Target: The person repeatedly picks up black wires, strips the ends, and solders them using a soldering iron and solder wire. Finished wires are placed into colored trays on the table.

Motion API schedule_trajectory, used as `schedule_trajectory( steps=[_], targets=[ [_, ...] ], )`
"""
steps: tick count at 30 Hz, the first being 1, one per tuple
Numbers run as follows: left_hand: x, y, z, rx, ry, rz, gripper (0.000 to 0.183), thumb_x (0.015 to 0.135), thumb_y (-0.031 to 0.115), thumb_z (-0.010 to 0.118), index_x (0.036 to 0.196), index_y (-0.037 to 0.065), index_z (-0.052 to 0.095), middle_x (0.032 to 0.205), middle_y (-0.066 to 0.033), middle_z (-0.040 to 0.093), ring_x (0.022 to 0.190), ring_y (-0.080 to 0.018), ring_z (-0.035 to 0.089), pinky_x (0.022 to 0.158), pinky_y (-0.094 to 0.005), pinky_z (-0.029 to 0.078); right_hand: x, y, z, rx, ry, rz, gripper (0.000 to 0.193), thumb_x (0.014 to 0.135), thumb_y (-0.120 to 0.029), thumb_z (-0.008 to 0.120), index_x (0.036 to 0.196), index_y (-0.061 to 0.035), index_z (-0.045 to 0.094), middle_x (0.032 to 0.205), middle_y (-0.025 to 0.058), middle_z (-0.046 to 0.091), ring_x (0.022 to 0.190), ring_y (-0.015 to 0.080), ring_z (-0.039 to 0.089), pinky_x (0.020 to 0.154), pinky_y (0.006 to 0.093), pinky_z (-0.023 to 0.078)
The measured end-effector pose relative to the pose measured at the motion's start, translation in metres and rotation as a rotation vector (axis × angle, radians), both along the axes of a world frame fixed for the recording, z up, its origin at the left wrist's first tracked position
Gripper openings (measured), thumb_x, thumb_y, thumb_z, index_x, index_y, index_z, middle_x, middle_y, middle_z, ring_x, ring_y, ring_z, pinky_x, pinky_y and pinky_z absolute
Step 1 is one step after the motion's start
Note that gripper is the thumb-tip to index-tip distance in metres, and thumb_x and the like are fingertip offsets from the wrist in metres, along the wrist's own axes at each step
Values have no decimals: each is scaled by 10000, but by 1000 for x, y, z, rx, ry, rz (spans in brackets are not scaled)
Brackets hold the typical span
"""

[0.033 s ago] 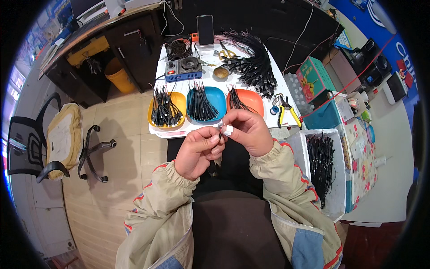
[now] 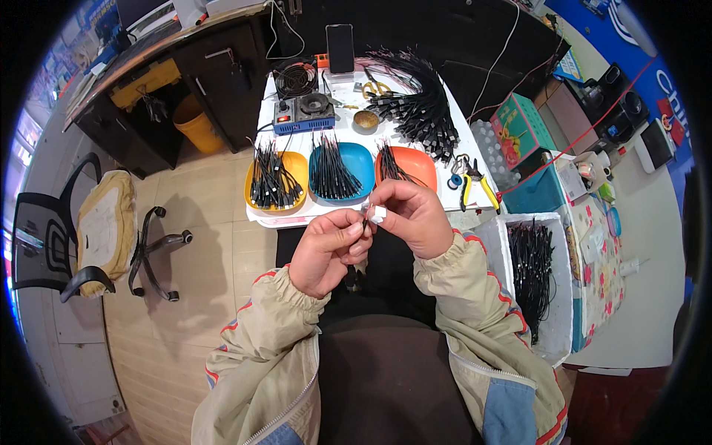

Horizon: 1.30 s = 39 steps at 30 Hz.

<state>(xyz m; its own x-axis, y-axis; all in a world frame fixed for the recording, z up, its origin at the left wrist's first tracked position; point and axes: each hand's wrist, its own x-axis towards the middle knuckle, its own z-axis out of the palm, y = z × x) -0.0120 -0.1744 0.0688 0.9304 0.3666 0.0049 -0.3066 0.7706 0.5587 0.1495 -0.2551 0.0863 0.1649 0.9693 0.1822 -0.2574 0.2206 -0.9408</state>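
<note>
I have the bare left hand point(image 2: 326, 248) with its thumb and forefinger pinching a thin dark strand point(image 2: 365, 224), the other fingers curled beneath. The bare right hand point(image 2: 415, 219) meets it at the fingertips, thumb and forefinger nearly together; I cannot tell exactly what they pinch. A small white piece point(image 2: 378, 215) sits at the right thumb, and whether it is a wrap or something held is unclear to me.

The strand is between the two hands, just in front of the near side of the blue plastic tray point(image 2: 362, 165) filled with slim black cables point(image 2: 331, 174).

To do this well, I judge the left pinch should be the steady anchor, gripping close to the working end so the strand cannot bend or roll. The right fingertips should make small, light movements, because thin wire probably nicks or slips easily. I would rest the forearms for steadiness and tilt the right hand slightly, since its fingers partly hide the contact point.
</note>
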Motion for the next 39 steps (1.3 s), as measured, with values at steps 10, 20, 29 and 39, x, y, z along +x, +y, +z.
schedule_trajectory(
  steps=[10, 20, 29, 39],
  targets=[
    [4, -2, -6, 1, 15, 87, 109, 922, 80, 551, 958, -15, 590, 891, -89, 613, 602, -78, 419, 531, -202, 312, -5, 4, -17, -54, 265, 41, 109, 894, -70, 615, 967, 2, 577, 862, 32, 609, 788, 105, 588, 745, 239, 475],
    [6, -4, -18, 675, 295, 326, 150, 920, 46, 584, 1008, -54, 652, 760, -58, 648, 665, -61, 560, 578, -194, 444, 4, 10, -38, -244, 631, 282, 224, 844, -97, 560, 1058, -43, 519, 913, 39, 571, 809, 124, 568, 718, 258, 474],
    [19, 15, -38, 537, 307, 262, 184, 937, 59, 564, 1071, -63, 594, 812, -80, 644, 663, -64, 547, 584, -174, 422, 81, 52, -98, -374, -432, -516, 199, 864, -87, 599, 1042, 3, 589, 849, 40, 615, 780, 118, 599, 682, 251, 488],
    [26, 17, -39, 467, 351, 378, 138, 943, 60, 543, 1017, -49, 586, 858, -125, 667, 667, -105, 573, 593, -207, 443, 110, 73, -112, -400, -876, -762, 122, 787, -106, 638, 839, 3, 628, 751, 130, 648, 678, 248, 639, 646, 355, 499]
  ],
)
